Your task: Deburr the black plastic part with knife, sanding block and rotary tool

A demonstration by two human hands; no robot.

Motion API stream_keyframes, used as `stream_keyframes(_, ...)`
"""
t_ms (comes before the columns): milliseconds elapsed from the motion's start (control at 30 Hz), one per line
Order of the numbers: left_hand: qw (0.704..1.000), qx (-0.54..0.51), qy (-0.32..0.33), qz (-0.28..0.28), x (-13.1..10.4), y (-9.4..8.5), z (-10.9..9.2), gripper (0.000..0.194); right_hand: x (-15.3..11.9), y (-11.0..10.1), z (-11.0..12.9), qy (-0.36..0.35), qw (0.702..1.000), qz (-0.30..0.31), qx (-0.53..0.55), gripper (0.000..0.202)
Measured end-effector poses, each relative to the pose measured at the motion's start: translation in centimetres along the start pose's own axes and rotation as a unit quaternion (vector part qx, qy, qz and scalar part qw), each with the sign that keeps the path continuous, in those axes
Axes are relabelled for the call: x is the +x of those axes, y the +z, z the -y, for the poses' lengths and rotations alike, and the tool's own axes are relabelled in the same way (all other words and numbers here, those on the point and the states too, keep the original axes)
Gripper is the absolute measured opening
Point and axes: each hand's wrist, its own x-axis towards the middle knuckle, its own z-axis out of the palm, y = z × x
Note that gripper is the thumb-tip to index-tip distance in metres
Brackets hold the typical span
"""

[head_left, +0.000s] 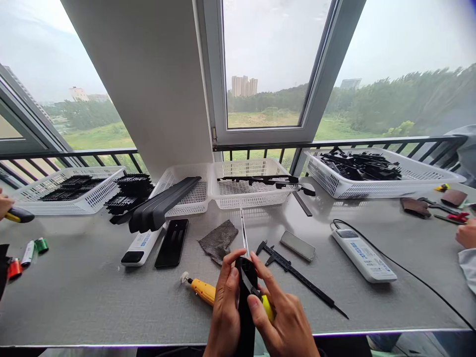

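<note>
"Black plastic piece (244, 317), long and narrow, low in the middle of the head view, crossing the near edge of the table (92, 297). How are your left hand (226, 312) and right hand (285, 315) set?"

"Close together on it. Your left fingers wrap its upper part. Your right is clamped on a knife (267, 309) with a yellow handle, an index fingertip up by the piece's top end. The blade is at the piece's face; I cannot tell whether it touches."

"What lies near you?"

"Just beside your left hand, a yellow power tool (204, 291). Past your fingers, a grey cloth (219, 240), then a phone (171, 243) further left. On your right, a black caliper (308, 282) slants near a grey block (297, 246); a white device (366, 258) with a cable (412, 274) lies beyond."

"And behind?"

"Four white baskets (334, 184) stand in a row. Black strips (159, 206) lie over the second one's rim. At your far left, another person's hand (4, 204) holds a yellow-and-black tool (21, 214)."
</note>
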Motion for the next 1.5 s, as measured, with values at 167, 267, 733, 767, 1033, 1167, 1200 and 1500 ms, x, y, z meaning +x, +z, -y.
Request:
stream_keyframes(167,1.0,-0.005,0.006,0.022,-0.4,0.0,-0.3,0.053,-0.4,0.5,0.2,0.006,1.0,-0.024,-0.008,0.065)
stream_keyframes(267,0.999,-0.012,0.015,0.034,-0.4,-0.1,-0.3,0.05,-0.5,0.6,0.3,0.004,1.0,-0.018,-0.011,0.065)
stream_keyframes(733,0.999,-0.017,0.021,0.033,-0.8,-0.1,-0.5,0.046,-0.6,0.7,0.8,0.002,1.0,-0.016,-0.027,0.065)
stream_keyframes(767,0.999,-0.013,0.023,0.032,-0.8,-0.1,-0.5,0.045,-0.6,0.8,0.8,0.005,1.0,-0.019,-0.024,0.065)
stream_keyframes(1033,0.999,0.009,0.035,0.023,-0.6,-0.1,-0.3,0.045,-0.7,1.2,1.1,0.001,0.999,-0.035,-0.038,0.064)
stream_keyframes(1167,0.999,0.025,0.028,0.029,-0.9,-0.3,-0.3,0.05,-0.8,1.4,1.1,-0.005,0.998,-0.044,-0.054,0.064)
stream_keyframes(1200,0.999,0.029,0.02,0.035,-0.9,-0.3,-0.4,0.051,-0.9,1.4,1.1,-0.006,0.997,-0.044,-0.056,0.064)
stream_keyframes(1500,0.992,0.117,-0.003,0.053,-1.2,-0.9,-1.1,0.057,-1.0,1.6,1.4,-0.013,0.994,-0.059,-0.088,0.063)
